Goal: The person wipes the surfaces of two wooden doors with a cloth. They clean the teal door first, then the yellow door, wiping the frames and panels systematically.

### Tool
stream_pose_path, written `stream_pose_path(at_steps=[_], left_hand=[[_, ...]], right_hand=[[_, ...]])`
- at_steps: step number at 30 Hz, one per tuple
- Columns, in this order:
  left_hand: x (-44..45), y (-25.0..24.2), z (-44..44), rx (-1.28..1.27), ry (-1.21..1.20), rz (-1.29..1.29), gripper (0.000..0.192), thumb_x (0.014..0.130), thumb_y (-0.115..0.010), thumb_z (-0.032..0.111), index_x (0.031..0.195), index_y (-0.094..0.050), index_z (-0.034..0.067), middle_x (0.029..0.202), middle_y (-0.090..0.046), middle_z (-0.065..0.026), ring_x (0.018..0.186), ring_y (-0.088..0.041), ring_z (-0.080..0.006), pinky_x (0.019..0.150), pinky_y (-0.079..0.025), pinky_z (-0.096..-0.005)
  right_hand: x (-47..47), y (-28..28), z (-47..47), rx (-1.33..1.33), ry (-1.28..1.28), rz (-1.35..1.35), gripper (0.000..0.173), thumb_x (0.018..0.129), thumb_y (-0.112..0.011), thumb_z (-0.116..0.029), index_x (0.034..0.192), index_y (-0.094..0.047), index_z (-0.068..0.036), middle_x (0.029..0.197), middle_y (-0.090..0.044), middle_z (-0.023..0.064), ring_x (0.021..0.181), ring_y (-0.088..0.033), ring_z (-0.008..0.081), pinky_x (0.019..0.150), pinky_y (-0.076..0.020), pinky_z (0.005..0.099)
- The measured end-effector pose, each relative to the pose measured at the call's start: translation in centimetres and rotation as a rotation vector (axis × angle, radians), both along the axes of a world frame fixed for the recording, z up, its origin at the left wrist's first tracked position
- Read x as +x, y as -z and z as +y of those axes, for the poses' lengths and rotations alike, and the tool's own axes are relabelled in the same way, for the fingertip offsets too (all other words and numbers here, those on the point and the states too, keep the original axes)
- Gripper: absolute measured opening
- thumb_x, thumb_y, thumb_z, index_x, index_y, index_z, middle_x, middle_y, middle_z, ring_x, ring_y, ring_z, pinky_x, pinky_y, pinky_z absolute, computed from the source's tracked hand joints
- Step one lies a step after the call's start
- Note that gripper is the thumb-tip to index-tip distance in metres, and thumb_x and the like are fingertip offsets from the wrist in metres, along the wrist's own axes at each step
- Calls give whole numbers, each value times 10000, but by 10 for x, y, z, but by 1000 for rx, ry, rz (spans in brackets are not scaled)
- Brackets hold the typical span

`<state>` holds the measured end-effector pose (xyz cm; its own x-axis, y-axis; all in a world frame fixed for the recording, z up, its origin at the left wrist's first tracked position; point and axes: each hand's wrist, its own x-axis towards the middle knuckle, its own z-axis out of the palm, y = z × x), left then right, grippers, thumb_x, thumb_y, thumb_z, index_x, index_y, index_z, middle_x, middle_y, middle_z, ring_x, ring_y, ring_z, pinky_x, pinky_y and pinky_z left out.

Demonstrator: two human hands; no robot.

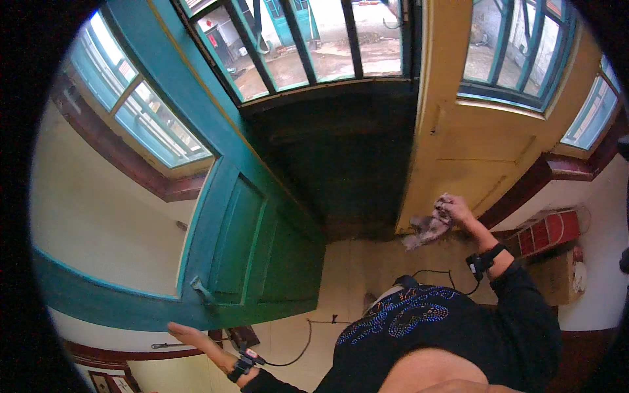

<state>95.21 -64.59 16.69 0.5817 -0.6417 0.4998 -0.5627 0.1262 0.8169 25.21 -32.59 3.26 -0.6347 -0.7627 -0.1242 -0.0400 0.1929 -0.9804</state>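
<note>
My right hand (458,210) is closed around a crumpled, stained pinkish-grey rag (428,230), whose loose end hangs down to the left. It is just in front of the lower part of a yellow-brown wooden door panel (454,177). On the other side, my left hand (189,335) lies at the edge of a swung-in green wooden door (290,250). Its fingers are seen edge-on, so I cannot tell whether they grip that edge. A small metal handle (197,285) sits on the green door near this hand.
Between the door panels stands a dark lower panel (344,162) beneath a barred window (319,54). A red rack-like object (550,233) and a cardboard box (553,280) stand by the right wall. Cables run from both wrist devices; one (309,339) hangs over the tiled floor (339,275).
</note>
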Motion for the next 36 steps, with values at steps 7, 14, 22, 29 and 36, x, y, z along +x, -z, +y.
stream_pose_path(at_steps=[7,14,22,29,36], left_hand=[[-93,3,124,7,153,-33,564,935,-473,361,1213,-387,-122,1102,-532,-281,917,-552,-357,827,-453,-400],[-158,5,186,-252,339,-490,701,716,-751,282,1244,-397,-13,1216,-428,-218,1084,-441,-389,916,-374,-498],[-287,13,192,-138,957,-184,783,692,-776,280,1293,-355,7,1133,-523,-195,1002,-531,-355,859,-442,-422],[-386,-19,187,-118,1391,18,793,780,-665,99,1400,-184,-18,1205,-506,-223,985,-578,-312,806,-488,-329],[-513,-8,166,-191,1388,-75,771,832,-611,109,1411,-114,-5,1315,-375,-302,1115,-503,-394,888,-439,-378]], right_hand=[[-30,-53,-12,-32,179,530,306,750,-697,-243,884,-567,-1,733,-615,105,654,-601,198,597,-490,338],[-89,-130,-106,-205,392,701,391,784,-646,-340,961,-613,8,847,-658,169,737,-653,283,649,-503,378],[-99,-128,-150,-41,324,559,371,881,-499,-355,897,-643,-14,815,-660,164,764,-641,318,724,-504,401],[-94,-127,-141,85,308,930,401,892,-461,-381,999,-615,-27,949,-639,190,942,-604,337,805,-477,426],[-67,-159,-132,-26,265,477,357,879,-525,-317,877,-575,36,705,-611,155,571,-623,250,497,-487,372]])
